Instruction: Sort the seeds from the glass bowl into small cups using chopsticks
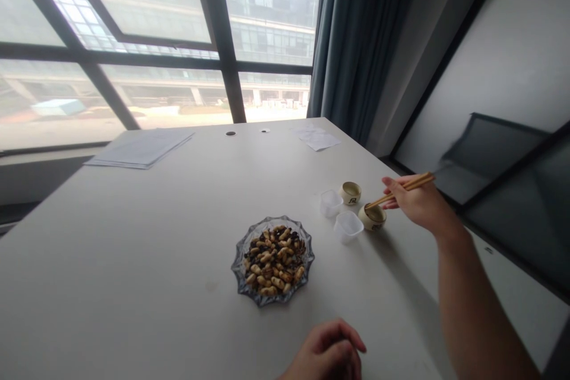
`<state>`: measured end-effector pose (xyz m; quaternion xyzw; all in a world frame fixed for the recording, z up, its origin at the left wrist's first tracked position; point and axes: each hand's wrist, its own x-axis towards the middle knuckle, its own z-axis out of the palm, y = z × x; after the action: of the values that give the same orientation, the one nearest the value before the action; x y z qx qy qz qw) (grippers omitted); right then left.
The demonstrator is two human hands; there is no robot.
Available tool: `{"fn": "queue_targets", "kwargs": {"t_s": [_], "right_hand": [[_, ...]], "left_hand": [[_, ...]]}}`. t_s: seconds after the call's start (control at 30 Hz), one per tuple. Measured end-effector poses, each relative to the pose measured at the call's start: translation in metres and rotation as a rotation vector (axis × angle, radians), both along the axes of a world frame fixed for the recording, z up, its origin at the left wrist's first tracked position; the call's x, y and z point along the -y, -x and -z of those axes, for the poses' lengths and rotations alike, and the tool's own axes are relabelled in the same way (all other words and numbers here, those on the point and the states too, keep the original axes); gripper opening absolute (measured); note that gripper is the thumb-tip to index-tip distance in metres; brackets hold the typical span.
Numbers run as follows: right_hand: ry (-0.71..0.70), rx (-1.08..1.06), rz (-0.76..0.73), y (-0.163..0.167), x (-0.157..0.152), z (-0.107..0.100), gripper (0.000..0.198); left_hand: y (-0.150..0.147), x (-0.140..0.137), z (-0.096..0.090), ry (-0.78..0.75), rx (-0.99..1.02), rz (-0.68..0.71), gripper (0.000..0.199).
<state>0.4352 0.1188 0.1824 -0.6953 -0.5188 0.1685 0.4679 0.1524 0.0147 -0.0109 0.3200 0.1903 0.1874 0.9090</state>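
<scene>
My right hand is closed around a pair of wooden chopsticks, held slanting down to the left. Their tips reach into a small beige cup with a dark mark on its side; what they touch inside is hidden. A second beige cup stands just behind it. To the left of the cups are two clear plastic containers, a nearer one and a farther one. My left hand rests near the front edge, fingers loosely curled, nothing visible in them. Before it sits a scalloped glass bowl heaped with peanuts in shells and dark pieces.
The white table carries a stack of papers at the far left and thin sheets at the far right. Two round holes lie near its back edge. Windows and a dark curtain stand beyond; a dark chair is to the right.
</scene>
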Motion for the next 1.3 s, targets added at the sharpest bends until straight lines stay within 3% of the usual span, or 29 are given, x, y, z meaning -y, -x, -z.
{"fn": "queue_targets", "kwargs": {"t_s": [0.27, 0.33, 0.43, 0.53, 0.67, 0.93, 1.3], "right_hand": [[-0.098, -0.053, 0.009, 0.023, 0.019, -0.017, 0.05], [-0.108, -0.094, -0.088, 0.042, 0.025, -0.019, 0.048], [-0.078, -0.113, -0.347, 0.073, 0.031, -0.016, 0.045], [-0.039, 0.024, -0.587, 0.1, 0.032, -0.011, 0.045], [0.018, 0.18, -0.734, 0.119, 0.028, -0.004, 0.047], [0.078, 0.175, -0.788, 0.12, 0.017, 0.013, 0.049], [0.063, 0.177, -0.764, 0.123, 0.016, 0.019, 0.048]], "left_hand": [[0.0, 0.001, -0.006, 0.004, 0.012, 0.005, 0.067], [0.001, 0.001, -0.008, 0.003, 0.014, 0.003, 0.067], [0.001, 0.001, -0.011, 0.001, 0.014, -0.001, 0.068], [0.001, 0.001, -0.013, -0.009, 0.018, -0.001, 0.068], [0.002, 0.001, -0.013, -0.028, 0.025, 0.0, 0.067], [0.0, 0.001, -0.012, -0.045, 0.023, -0.003, 0.069], [0.002, 0.0, -0.015, -0.048, -0.002, 0.003, 0.068]]}}
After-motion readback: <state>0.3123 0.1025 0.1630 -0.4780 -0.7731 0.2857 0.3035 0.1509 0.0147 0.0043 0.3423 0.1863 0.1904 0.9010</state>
